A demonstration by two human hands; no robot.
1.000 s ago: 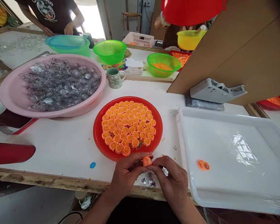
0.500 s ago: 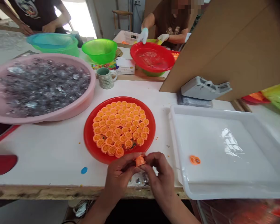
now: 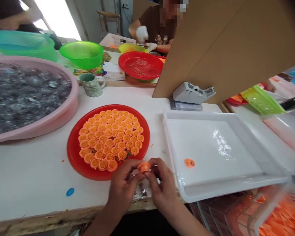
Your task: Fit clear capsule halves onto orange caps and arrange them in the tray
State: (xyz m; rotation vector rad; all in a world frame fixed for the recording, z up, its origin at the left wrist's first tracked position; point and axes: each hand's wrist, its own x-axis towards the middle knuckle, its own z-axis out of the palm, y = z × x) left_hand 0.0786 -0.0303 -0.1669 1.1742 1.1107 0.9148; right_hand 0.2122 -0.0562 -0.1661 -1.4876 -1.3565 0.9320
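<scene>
My left hand (image 3: 125, 183) and my right hand (image 3: 162, 183) meet near the table's front edge, fingertips pinched from both sides around a small orange cup-shaped piece (image 3: 144, 167). Just beyond them lies a red round tray (image 3: 75, 164) with several orange round pieces (image 3: 109, 142) packed together. To the right, a white rectangular tray (image 3: 204, 141) holds a small orange piece (image 3: 189, 163) near its left side. Small clear and dark bits (image 3: 143, 190) show on the table between my hands, partly hidden by them.
A pink basin (image 3: 73, 95) of clear plastic pieces stands left, near a mug (image 3: 91, 86). A tape dispenser (image 3: 193, 93) is by a cardboard panel (image 3: 211, 49). Across the table, a gloved person (image 3: 157, 29) sits behind a red tray (image 3: 140, 65). Orange pieces fill a bin (image 3: 282, 216) lower right.
The view has turned to the right, so the table's things appear further left. The gloved person's hand has left the far red tray, which sits lower. My hands still hold the orange piece, now tilted differently.
</scene>
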